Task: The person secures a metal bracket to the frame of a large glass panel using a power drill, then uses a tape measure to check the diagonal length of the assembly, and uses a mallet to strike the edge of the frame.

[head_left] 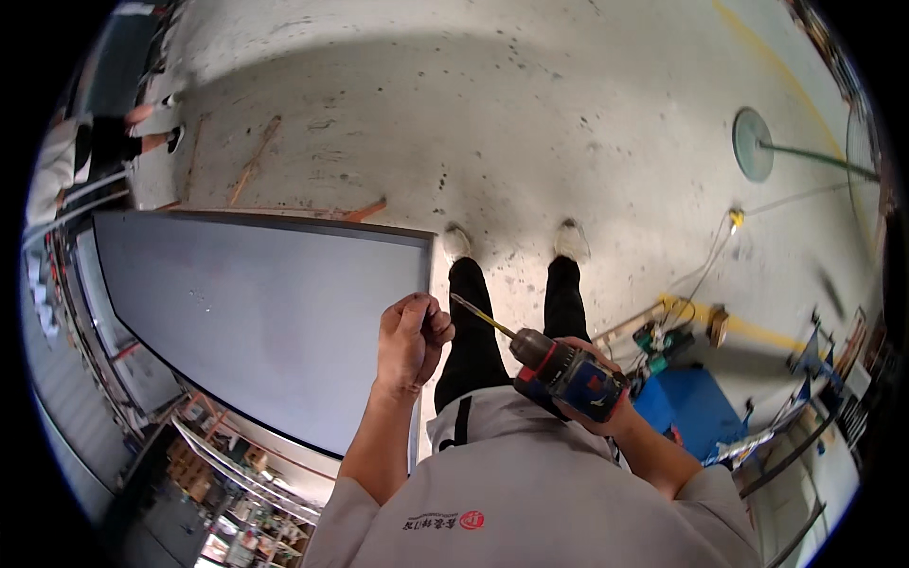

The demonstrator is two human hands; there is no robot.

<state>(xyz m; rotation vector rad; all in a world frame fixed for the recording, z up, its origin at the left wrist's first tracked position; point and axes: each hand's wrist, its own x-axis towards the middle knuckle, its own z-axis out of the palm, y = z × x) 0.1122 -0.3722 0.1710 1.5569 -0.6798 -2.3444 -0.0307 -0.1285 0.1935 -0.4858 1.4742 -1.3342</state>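
Note:
My right hand (617, 419) grips a blue and black cordless drill (573, 374) in front of my waist. From its chuck a long yellowish bit (488, 318) points up and left, its tip a short gap from my left hand. Closed with curled fingers, my left hand (407, 346) is above the right end of a large grey panel (256, 303). Whatever its fingers may hold is hidden. The panel has a dark frame along its edge and lies flat to my left.
Wooden supports (365, 210) stick out past the panel's far edge. At far left stands another person (66, 161). A round-based stand (753, 144) is at the upper right. Cables (710, 256), tools and a blue box (686, 407) lie to my right. Shelving (204, 464) fills the lower left.

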